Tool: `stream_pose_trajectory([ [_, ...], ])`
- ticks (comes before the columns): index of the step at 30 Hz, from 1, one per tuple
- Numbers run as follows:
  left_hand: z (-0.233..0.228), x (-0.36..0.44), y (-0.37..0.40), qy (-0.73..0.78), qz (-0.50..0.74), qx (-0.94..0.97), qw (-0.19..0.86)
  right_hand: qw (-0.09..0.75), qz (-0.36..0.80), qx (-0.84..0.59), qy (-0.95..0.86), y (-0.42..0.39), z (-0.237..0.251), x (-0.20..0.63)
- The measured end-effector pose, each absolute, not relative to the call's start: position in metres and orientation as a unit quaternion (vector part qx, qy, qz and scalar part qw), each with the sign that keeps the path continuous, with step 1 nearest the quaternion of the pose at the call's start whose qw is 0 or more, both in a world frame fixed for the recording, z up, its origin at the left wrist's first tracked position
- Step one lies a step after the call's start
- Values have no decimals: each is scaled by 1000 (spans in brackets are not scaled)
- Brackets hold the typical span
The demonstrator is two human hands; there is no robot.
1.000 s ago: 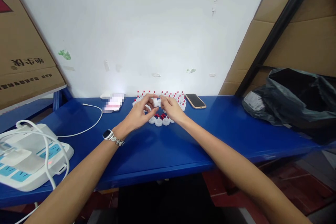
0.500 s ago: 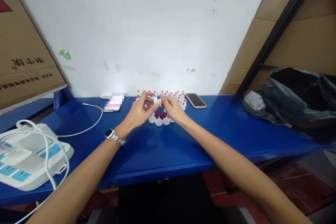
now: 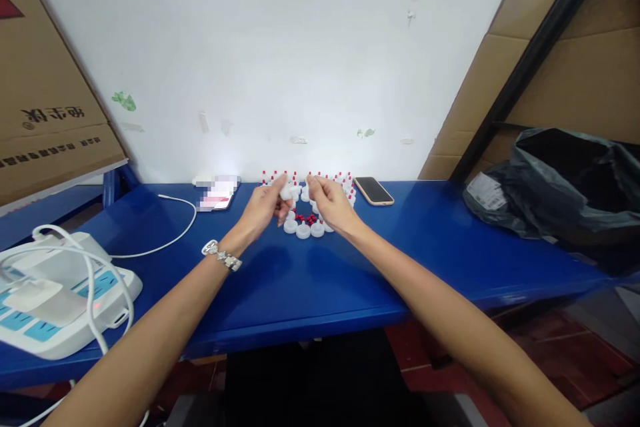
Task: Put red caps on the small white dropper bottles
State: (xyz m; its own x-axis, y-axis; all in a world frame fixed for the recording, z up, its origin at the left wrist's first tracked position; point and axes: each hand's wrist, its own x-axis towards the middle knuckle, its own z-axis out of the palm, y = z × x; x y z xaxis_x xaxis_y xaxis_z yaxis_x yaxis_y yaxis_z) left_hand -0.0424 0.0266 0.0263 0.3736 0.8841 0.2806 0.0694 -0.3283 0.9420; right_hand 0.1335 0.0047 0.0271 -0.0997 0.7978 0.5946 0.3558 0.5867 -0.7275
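My left hand (image 3: 263, 209) is closed, with a white plastic nozzle cap (image 3: 287, 193) pinched between thumb and fingers. Close on its right, my right hand (image 3: 331, 203) makes a pinch; whatever lies between its fingertips is too small to make out. Below and between the hands, several white nozzle caps without red tips (image 3: 303, 231) curve around a small pile of red tips (image 3: 306, 219). Behind my hands, toward the wall, stand rows of white caps with red tips (image 3: 349, 192), partly covered by my fingers.
A phone (image 3: 374, 191) lies right of the caps, and another phone with a blurred screen (image 3: 220, 197) lies left. A white power strip (image 3: 60, 340) with cables sits on the blue table's (image 3: 310, 287) left. A black plastic bag (image 3: 545, 187) rests at the right, near cardboard (image 3: 480, 73).
My left hand has turned and closed its fingers more around the white cap, drawing it slightly left, away from the right hand. My right hand stays nearly in place, still pinched.
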Motion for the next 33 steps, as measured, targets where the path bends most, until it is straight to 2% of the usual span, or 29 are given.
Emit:
stream_pose_trajectory([
  [3,28,-49,30,367,453,655,481,537,207,-430,-695,12,27,144],
  [10,20,-50,35,366,450,761,292,372,147,-481,-780,20,15,153],
  [12,16,-50,37,375,435,775,264,358,129,-493,-782,19,16,154],
  [21,18,-43,25,390,410,793,226,500,293,-384,-719,25,19,148],
  [25,15,-46,28,405,436,776,211,517,270,-402,-706,46,32,156],
  [28,14,-51,31,423,430,775,190,472,204,-478,-712,74,46,164],
  [33,16,-52,28,425,415,787,164,318,72,-559,-762,127,52,159],
])
